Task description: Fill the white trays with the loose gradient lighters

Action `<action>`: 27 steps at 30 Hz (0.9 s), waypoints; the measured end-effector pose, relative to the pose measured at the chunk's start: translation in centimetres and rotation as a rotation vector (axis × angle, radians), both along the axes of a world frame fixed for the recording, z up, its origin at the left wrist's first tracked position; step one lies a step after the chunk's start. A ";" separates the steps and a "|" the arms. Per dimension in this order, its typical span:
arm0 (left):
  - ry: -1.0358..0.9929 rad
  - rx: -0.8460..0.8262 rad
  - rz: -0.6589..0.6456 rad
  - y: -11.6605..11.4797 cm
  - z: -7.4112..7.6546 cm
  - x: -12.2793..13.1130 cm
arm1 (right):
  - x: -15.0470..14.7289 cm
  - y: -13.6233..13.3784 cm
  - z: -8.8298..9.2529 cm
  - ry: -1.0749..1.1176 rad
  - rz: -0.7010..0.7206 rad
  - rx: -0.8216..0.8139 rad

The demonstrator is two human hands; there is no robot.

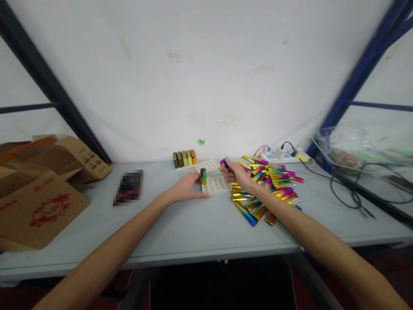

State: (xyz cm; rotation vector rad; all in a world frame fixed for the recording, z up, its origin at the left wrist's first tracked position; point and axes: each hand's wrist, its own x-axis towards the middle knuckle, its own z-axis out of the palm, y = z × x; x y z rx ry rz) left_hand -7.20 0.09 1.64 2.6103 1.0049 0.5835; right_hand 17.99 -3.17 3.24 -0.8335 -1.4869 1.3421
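My left hand (187, 187) rests at the left end of a white perforated tray (215, 185), thumb stretched along the near side and fingers apart from it. A green lighter (203, 177) with a black top stands upright at that end of the tray, beside my left fingers. Over the tray's right end, my right hand (237, 175) is closed around a shiny blue-purple lighter (225, 163); my fingers cover part of it. A second white tray (208, 165) lies just behind. Under and beside my right forearm spreads a loose pile of shiny multicoloured lighters (258, 189).
Several lighters (184, 158) stand in rows by the wall. Cardboard boxes (45, 189) and a pixelated dark flat object (129, 187) lie left. A power strip (280, 155), black cable (355, 196) and clear plastic bag (348, 144) are at right. The table's front edge (206, 256) runs below my forearms.
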 end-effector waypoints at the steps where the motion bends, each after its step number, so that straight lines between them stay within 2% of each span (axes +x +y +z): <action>1: 0.006 0.002 0.005 0.0 -0.1 0.0 | -0.1 -0.2 0.2 0.056 0.049 -0.061; 4: 0.018 0.005 0.011 0.2 -0.3 -0.1 | -0.3 -0.6 0.8 0.119 0.081 -0.113; 12: 0.011 0.004 0.008 0.5 -0.5 -0.2 | -1.2 -1.2 1.0 0.162 -0.040 -0.141; 15: 0.023 0.009 0.008 0.5 -0.5 -0.2 | -1.1 -1.1 0.8 0.149 -0.065 -0.113; 27: -0.022 -0.024 0.003 -0.2 0.1 0.0 | -1.1 -0.7 0.0 0.025 -0.024 -0.106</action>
